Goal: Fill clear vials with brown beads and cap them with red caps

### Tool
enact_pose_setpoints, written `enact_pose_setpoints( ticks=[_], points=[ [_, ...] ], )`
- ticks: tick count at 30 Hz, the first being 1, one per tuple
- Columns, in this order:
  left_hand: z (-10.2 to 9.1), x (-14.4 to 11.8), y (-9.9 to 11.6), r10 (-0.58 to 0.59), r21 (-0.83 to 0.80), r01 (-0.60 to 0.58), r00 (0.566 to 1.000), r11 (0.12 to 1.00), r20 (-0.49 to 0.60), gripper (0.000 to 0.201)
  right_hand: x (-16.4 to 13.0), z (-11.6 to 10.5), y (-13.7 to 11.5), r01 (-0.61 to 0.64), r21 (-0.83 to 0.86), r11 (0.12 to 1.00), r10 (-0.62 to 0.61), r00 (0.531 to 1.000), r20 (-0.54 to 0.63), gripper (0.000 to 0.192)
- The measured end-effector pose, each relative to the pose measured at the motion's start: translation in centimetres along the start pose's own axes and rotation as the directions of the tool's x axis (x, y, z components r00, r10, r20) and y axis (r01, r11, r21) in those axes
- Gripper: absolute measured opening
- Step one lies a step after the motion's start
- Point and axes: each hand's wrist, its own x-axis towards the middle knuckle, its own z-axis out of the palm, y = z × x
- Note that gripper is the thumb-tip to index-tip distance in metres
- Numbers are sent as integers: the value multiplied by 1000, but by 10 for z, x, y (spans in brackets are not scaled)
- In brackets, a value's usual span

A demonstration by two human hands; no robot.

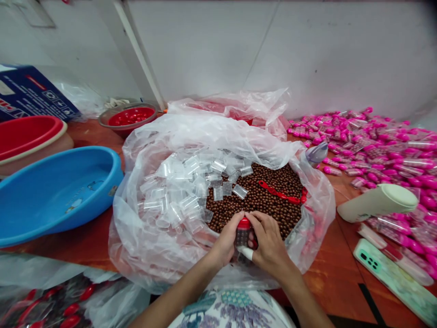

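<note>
Both hands clamp one small filled tube (243, 237): left hand (226, 241) wraps the body, right hand (269, 243) pinches its red cap (244, 223). Risk: crooked cap pops, spilling brown balls (269, 196) just beyond the fingers.

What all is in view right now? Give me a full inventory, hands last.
brown balls: many, brown, in the plastic-lined basin at centre
clear tubes: many, transparent, heaped on the basin's left side
plastic liner: one, clear, around the basin
red strip: one, red, lying on the balls
blue basin: one, blue, left
red basin: one, red, far left
red caps bowl: one, red contents, behind the basin
pink-capped tubes: many, pink, piled at right
white device: one, cream, right
phone: one, pale green, lower right
filled tube: one, red cap, between both hands
left hand: grip on the filled tube
right hand: grip on the tube's cap
</note>
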Motion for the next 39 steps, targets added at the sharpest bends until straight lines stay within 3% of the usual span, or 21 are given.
enact_pose_setpoints(
  ticks=[8,12,14,16,18,20,22,24,26,28,31,34,36,39],
  points=[
    [-4,4,-15,151,99,-145,987,984,-47,33,0,7,3,126,-37,991,-128,991,-47,61],
    [-7,4,-19,183,164,-175,983,971,-34,36,-3,12,3,127,-29,991,-129,990,-65,61],
    [-7,2,-14,206,251,-201,979,947,7,38,-3,11,3,99,-23,995,-101,992,-76,59],
    [-8,4,-2,297,410,-297,953,862,66,37,-3,8,4,59,-22,998,-60,996,-70,58],
    [-12,11,16,438,603,-430,887,672,145,34,-3,2,5,25,-20,1000,-25,1000,-14,58],
    [-18,24,35,554,772,-506,796,386,245,31,-3,-3,6,29,-9,1000,-28,996,80,61],
    [-24,43,49,601,875,-483,712,45,362,31,-4,-7,7,66,9,998,-67,983,173,69],
    [-29,61,58,587,883,-409,666,-228,460,37,-2,-9,11,92,28,995,-96,972,214,74],
    [-32,74,61,553,847,-353,645,-397,527,39,2,-11,23,74,36,997,-79,981,180,62],
    [-31,80,60,524,807,-330,629,-490,575,34,9,-12,41,1,22,1000,-3,997,76,43],
    [-26,79,58,495,772,-349,611,-531,617,28,24,-11,76,-135,-57,989,127,984,-121,43],
    [-21,72,57,482,780,-398,623,-483,616,26,40,-6,103,-163,-172,972,133,976,-174,51],
    [-21,67,56,488,817,-429,658,-384,574,27,48,-2,111,-158,-227,961,123,979,-162,50],
    [-25,60,55,481,892,-429,757,-143,442,25,52,2,113,-164,-254,953,131,981,-141,41]
  ],
)
